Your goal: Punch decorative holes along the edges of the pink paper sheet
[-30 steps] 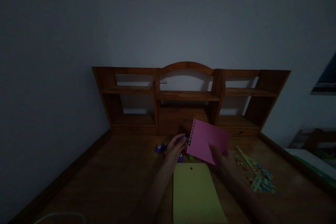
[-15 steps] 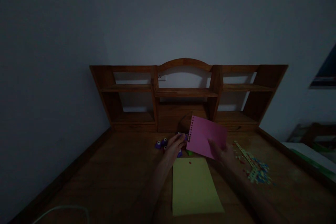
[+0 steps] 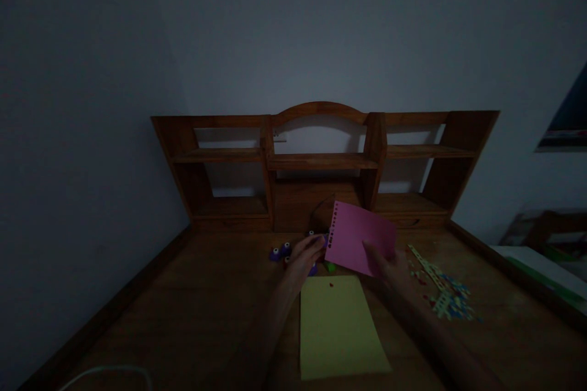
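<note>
A square pink paper sheet with a row of punched holes along its left edge (image 3: 360, 235) is held tilted at the far middle of the brown wooden desk (image 3: 206, 293). Its near right part is pinched by the right hand (image 3: 392, 272), with the thumb laid on the face. Since no other grip is plainly seen, the sheet could be bent or swung if it is caught at its free left side; the punched edge could be torn by a sharp pull.

The left hand (image 3: 300, 259) is placed with curled fingers beside that edge, among purple toy pieces with white round eyes (image 3: 276, 253). Whether one is grasped cannot be told, as the fingertips are dim and partly merged with the purple. Pieces hidden behind the sheet or fingers could be knocked by either, as could the small bright green piece (image 3: 331, 267) just below the sheet.

Nearer, a pale yellow rectangular sheet (image 3: 342, 330) is laid flat, with a tiny red piece (image 3: 331, 285) at its far edge; the piece could be brushed off by a low wrist. To the right, a loose heap of small multicoloured pieces (image 3: 452, 302) could be scattered by the right forearm.
</note>
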### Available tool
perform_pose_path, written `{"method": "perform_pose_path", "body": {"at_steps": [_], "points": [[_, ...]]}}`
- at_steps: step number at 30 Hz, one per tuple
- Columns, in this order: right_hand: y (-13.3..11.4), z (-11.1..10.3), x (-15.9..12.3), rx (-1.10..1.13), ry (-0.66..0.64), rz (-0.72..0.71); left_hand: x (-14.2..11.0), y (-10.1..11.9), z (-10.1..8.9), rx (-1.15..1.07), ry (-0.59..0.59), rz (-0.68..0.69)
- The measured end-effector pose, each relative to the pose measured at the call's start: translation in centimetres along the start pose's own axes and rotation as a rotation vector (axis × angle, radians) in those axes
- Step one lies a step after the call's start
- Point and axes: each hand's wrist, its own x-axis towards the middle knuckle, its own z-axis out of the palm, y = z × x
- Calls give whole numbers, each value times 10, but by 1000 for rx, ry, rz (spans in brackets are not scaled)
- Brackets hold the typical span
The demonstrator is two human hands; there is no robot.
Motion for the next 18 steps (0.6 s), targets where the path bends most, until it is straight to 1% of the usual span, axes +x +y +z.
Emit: {"method": "perform_pose_path", "body": {"at_steps": [4,7,9,13,18], "points": [[-7,-1,-4,-9,-21,-28,1,-1,-1,9,21,13],[-8,-1,-5,8,-15,-20,2,-1,-1,17,1,35],[-7,-2,-3,-15,-9,-10,2,-2,-1,23,-5,41],[-2,-2,0,-3,-25,-22,3,-3,-3,28,41,14],[3,-1,2,36,-38,-41,1,-2,-3,38,18,8]]}}
